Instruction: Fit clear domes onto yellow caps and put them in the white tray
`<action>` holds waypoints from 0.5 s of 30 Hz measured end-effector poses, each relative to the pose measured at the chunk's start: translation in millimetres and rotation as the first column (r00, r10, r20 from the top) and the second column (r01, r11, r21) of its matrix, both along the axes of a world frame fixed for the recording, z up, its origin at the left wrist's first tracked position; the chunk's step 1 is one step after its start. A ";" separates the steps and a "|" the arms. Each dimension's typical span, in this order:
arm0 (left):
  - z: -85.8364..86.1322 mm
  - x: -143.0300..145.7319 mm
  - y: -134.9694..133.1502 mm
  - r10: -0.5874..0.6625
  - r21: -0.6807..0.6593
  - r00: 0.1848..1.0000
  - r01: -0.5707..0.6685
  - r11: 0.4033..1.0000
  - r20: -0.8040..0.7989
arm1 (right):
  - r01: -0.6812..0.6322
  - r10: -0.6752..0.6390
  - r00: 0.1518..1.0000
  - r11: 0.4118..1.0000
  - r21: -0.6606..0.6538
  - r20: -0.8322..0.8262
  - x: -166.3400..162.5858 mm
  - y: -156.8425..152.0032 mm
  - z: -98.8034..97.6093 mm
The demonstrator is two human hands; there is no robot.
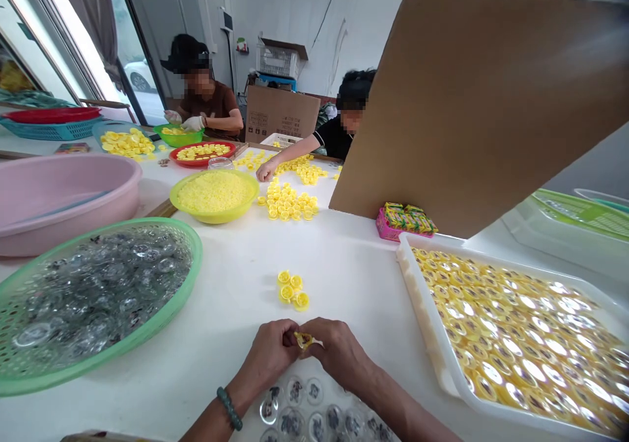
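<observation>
Near the table's front edge, my left hand (269, 350) and my right hand (339, 351) meet with the fingertips pinched on one small round yellow piece (303, 340). Its inner side looks darker, and the fingers hide part of it. Just beyond the hands, several small yellow cup-shaped pieces (293, 290) lie in a cluster on the white table. Below my wrists, several clear round discs (314, 422) with dark printed figures lie flat, partly covered by my forearms.
At left stand a green basket (195, 258) of clear round parts, a pink basin (73, 196) and a yellow bowl (216, 218). At right, a white tray (417, 304) holds rows of shiny yellow pieces beneath a cardboard panel (472, 101). Two people work across the table.
</observation>
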State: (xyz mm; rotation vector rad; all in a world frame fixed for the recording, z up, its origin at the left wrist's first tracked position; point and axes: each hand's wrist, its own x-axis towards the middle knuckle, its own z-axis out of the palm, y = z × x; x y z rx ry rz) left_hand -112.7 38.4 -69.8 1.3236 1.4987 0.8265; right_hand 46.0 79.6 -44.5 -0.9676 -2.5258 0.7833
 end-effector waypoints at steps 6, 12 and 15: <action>-1.2 0.3 0.1 -0.008 -0.009 1.000 0.008 1.000 0.006 | 0.063 -0.065 0.998 0.995 0.079 0.019 3.9 -7.6 -3.4; 3.1 -1.4 -1.0 -0.030 -0.011 0.999 0.030 0.999 0.019 | -0.046 0.039 0.996 0.995 0.086 0.079 1.7 3.8 -3.3; 2.0 -2.8 -1.2 -0.030 -0.020 0.997 0.032 0.999 0.065 | -0.084 0.079 0.992 0.995 0.054 0.094 0.8 7.5 -0.8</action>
